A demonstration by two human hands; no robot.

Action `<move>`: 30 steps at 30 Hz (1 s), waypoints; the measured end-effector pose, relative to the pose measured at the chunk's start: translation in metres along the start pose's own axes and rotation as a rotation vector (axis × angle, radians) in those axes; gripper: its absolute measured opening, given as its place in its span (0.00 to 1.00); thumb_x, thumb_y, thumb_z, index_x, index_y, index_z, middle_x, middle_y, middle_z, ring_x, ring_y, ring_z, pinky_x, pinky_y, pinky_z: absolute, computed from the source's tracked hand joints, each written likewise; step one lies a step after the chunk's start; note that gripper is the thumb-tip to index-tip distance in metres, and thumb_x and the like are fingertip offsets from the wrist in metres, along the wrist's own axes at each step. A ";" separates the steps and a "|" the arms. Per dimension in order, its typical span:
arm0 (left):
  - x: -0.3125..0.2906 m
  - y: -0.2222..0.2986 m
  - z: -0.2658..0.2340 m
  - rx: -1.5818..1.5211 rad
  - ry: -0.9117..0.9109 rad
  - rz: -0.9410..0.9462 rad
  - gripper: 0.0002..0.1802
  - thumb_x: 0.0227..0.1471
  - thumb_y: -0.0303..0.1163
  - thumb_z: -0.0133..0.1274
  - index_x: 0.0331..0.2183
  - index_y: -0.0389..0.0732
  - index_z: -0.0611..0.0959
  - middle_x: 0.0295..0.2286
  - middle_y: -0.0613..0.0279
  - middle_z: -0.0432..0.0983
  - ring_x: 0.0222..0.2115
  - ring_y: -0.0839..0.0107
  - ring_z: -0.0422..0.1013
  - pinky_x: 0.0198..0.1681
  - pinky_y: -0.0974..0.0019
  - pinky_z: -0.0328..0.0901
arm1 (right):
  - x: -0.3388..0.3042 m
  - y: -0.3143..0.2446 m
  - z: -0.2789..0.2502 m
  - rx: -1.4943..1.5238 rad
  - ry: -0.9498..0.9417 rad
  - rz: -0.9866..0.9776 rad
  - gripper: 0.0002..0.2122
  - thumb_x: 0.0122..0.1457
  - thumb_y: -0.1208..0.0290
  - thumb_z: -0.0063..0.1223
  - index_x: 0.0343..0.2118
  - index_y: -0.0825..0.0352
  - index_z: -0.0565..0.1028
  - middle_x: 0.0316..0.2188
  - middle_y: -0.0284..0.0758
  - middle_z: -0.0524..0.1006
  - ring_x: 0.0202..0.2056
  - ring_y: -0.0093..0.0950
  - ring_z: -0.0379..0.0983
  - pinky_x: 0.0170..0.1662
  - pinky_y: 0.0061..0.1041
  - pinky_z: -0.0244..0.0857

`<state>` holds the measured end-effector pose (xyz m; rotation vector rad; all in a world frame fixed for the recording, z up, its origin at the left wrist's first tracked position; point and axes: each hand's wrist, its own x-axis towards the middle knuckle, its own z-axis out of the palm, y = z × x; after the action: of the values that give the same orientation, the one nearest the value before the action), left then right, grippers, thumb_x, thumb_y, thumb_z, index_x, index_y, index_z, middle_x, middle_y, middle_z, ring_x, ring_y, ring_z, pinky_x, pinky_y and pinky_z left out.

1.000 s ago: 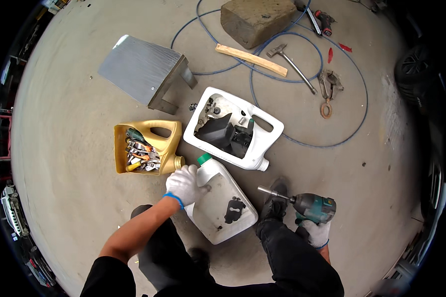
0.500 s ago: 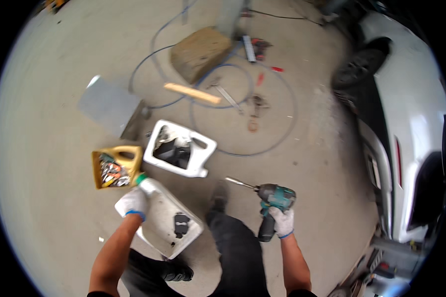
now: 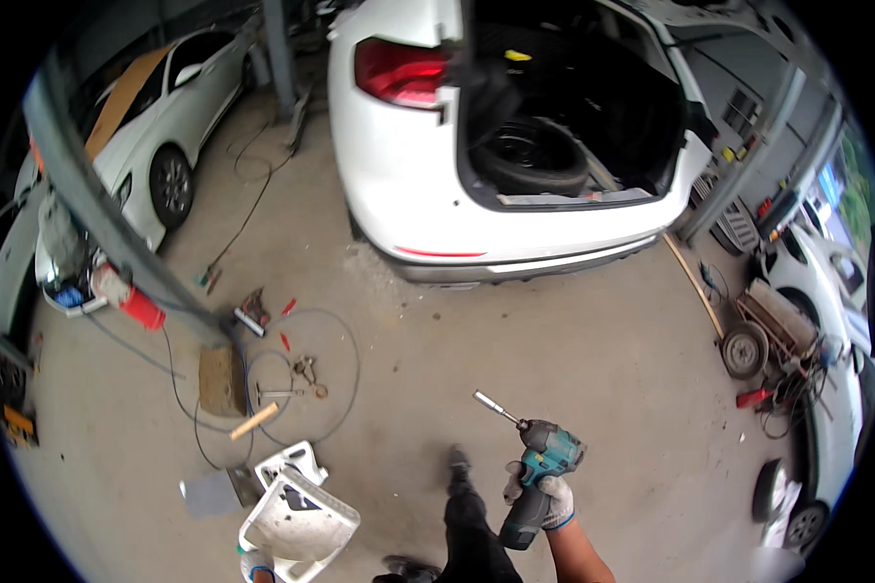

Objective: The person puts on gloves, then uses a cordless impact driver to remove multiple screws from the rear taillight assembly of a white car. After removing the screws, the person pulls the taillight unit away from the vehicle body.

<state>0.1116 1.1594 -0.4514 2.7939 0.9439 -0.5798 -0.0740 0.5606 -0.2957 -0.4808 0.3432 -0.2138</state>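
Note:
My right hand (image 3: pixel 554 500), in a white glove with a blue cuff, grips a teal and black cordless impact driver (image 3: pixel 552 449). A long silver socket bit (image 3: pixel 497 406) points from it toward the upper left. At the lower edge my gloved left hand (image 3: pixel 256 562) is closed on a white plastic jug with one side cut away (image 3: pixel 336 544). A dark piece (image 3: pixel 301 498) shows at its upper part. Just beyond stands a second white cut jug (image 3: pixel 306 459), partly hidden by the first.
A white car (image 3: pixel 408 219) stands ahead with its boot open and a spare wheel (image 3: pixel 527 155) inside. On the floor to the left lie a wooden block (image 3: pixel 222 381), a wood strip (image 3: pixel 254 422), a blue hose (image 3: pixel 358 364) and tools. A wheeled cart (image 3: pixel 778 325) stands at right.
The view has swung up and right, bringing the car's open boot in. The driver stays in my right hand, the cut jug in my left. The yellow jug is out of sight.

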 end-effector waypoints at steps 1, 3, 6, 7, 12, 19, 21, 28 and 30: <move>-0.026 0.040 -0.019 -0.039 -0.029 0.102 0.35 0.42 0.57 0.59 0.47 0.43 0.78 0.43 0.48 0.77 0.45 0.54 0.74 0.46 0.53 0.69 | 0.000 -0.031 -0.005 0.037 -0.040 -0.075 0.27 0.46 0.63 0.60 0.46 0.77 0.70 0.31 0.45 0.77 0.31 0.35 0.75 0.37 0.31 0.72; -0.066 0.110 -0.050 0.029 -0.043 0.264 0.37 0.42 0.59 0.58 0.48 0.43 0.78 0.44 0.48 0.77 0.46 0.54 0.73 0.47 0.53 0.68 | -0.006 -0.077 -0.026 -0.009 0.038 -0.172 0.23 0.48 0.70 0.58 0.46 0.75 0.69 0.33 0.44 0.77 0.31 0.35 0.76 0.37 0.33 0.73; -0.088 0.253 -0.049 0.264 -0.052 0.450 0.38 0.42 0.60 0.56 0.49 0.44 0.78 0.45 0.48 0.76 0.47 0.54 0.73 0.49 0.54 0.67 | -0.005 -0.161 -0.047 -0.028 0.150 -0.309 0.20 0.48 0.76 0.55 0.46 0.74 0.69 0.34 0.44 0.77 0.30 0.36 0.77 0.37 0.35 0.74; -0.096 0.298 -0.045 0.353 -0.057 0.505 0.38 0.42 0.61 0.56 0.49 0.44 0.78 0.45 0.48 0.76 0.48 0.54 0.73 0.49 0.54 0.67 | -0.009 -0.184 -0.066 -0.054 0.195 -0.333 0.20 0.47 0.79 0.54 0.45 0.74 0.69 0.35 0.45 0.78 0.30 0.36 0.77 0.36 0.36 0.75; -0.178 0.529 -0.042 0.740 -0.100 0.770 0.36 0.46 0.61 0.45 0.47 0.44 0.80 0.50 0.49 0.72 0.51 0.52 0.69 0.55 0.56 0.62 | -0.021 -0.281 -0.154 -0.198 0.385 -0.296 0.21 0.45 0.80 0.57 0.44 0.73 0.69 0.35 0.45 0.77 0.27 0.36 0.77 0.33 0.36 0.76; -0.337 0.873 -0.094 0.594 0.054 1.075 0.40 0.42 0.61 0.50 0.51 0.43 0.77 0.53 0.47 0.68 0.54 0.54 0.66 0.56 0.59 0.62 | 0.008 -0.398 -0.183 -0.183 0.409 -0.346 0.24 0.43 0.80 0.58 0.47 0.73 0.67 0.35 0.45 0.77 0.27 0.37 0.77 0.32 0.36 0.76; -0.387 0.970 -0.102 0.504 -0.068 1.044 0.38 0.40 0.59 0.54 0.46 0.40 0.81 0.47 0.45 0.75 0.48 0.53 0.71 0.52 0.61 0.65 | 0.024 -0.425 -0.183 -0.162 0.436 -0.409 0.24 0.44 0.81 0.59 0.47 0.73 0.67 0.36 0.45 0.77 0.28 0.36 0.78 0.32 0.34 0.76; -0.468 1.218 -0.058 -0.049 -0.395 0.964 0.20 0.42 0.46 0.55 0.28 0.37 0.82 0.19 0.56 0.74 0.18 0.64 0.68 0.21 0.59 0.62 | 0.097 -0.526 -0.204 -0.267 0.623 -0.475 0.25 0.46 0.76 0.60 0.50 0.70 0.69 0.40 0.43 0.76 0.34 0.35 0.76 0.38 0.33 0.73; -0.473 1.270 -0.022 -0.178 -0.506 0.952 0.15 0.43 0.45 0.54 0.26 0.42 0.80 0.16 0.60 0.71 0.14 0.68 0.65 0.16 0.61 0.57 | 0.128 -0.560 -0.202 -0.321 0.717 -0.546 0.21 0.47 0.77 0.56 0.47 0.70 0.71 0.38 0.43 0.75 0.28 0.32 0.75 0.33 0.29 0.72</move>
<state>0.5446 -0.1062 -0.2349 2.3422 -0.4044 -0.8773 -0.0982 -0.0440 -0.2260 -0.8056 0.9539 -0.8811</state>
